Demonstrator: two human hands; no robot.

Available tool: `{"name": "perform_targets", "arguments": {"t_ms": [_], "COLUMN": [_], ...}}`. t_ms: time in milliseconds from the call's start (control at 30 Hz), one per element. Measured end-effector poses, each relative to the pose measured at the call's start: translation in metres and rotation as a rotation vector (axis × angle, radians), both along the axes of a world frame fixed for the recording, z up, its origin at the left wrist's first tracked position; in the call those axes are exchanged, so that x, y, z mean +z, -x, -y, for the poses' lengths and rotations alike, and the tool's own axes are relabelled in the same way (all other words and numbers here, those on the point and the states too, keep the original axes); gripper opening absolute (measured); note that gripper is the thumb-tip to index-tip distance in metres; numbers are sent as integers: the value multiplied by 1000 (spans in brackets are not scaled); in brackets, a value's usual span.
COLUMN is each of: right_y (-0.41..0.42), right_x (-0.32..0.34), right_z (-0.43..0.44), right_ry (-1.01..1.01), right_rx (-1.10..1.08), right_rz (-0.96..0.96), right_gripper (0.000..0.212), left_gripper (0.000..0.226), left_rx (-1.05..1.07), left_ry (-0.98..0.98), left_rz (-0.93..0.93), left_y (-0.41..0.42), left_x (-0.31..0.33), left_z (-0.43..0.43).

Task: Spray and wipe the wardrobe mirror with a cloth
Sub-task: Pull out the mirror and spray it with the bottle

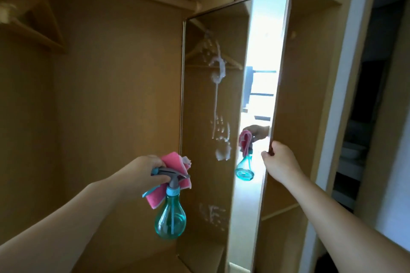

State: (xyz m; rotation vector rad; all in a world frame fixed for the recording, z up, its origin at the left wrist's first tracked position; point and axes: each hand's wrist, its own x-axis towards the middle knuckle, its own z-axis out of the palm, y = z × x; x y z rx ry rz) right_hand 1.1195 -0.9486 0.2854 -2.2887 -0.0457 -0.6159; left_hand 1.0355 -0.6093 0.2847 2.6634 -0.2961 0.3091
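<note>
Left hand (147,167) is gripping teal spray bottle (170,217) plus pink cloth (175,170) together, right hand (278,159) is pinching mirror (208,104) edge; foam (218,68) is running down, risking drips and a fumbled cloth.

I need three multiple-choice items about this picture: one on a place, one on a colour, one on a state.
1. Where does the right hand grip the mirror?
A) top edge B) right edge C) bottom edge
2. What colour is the cloth?
A) pink B) yellow C) black
3. How is the mirror glass?
A) wiped dry B) cracked C) streaked with foam

Answers: 1 B, its fingers curl round the right frame. 2 A, pink folds show above the spray bottle in the left hand. 3 C, white foam runs down the glass.
</note>
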Motion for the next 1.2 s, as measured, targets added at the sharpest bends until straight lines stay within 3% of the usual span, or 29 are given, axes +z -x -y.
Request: {"name": "perform_targets", "arguments": {"t_ms": [200,300,533,667,1000,1100,1200], "right_y": [-22,-38,-85,-113,-146,-133,-97], "right_x": [3,1,-3,-8,-2,-2,1], "right_z": [30,43,59,62,53,55,47], "right_ry": [-92,-140,-201,-219,-310,-297,-351], "right_rx": [76,137,214,236,220,120,137], "right_rz": [15,3,34,42,-23,63,260], "right_gripper": [8,24,18,29,28,39,28], "left_gripper": [8,7,9,6,12,8,5], "left_rx": [-3,-9,39,72,67,43,26], "left_ry": [-27,14,-14,-49,12,48,60], "left_rz": [9,25,94,121,63,55,64], "left_y": [-16,-23,-31,-30,-20,-17,-13], "left_x": [13,15,24,29,31,30,30], "left_z": [18,31,57,73,103,105,108]}}
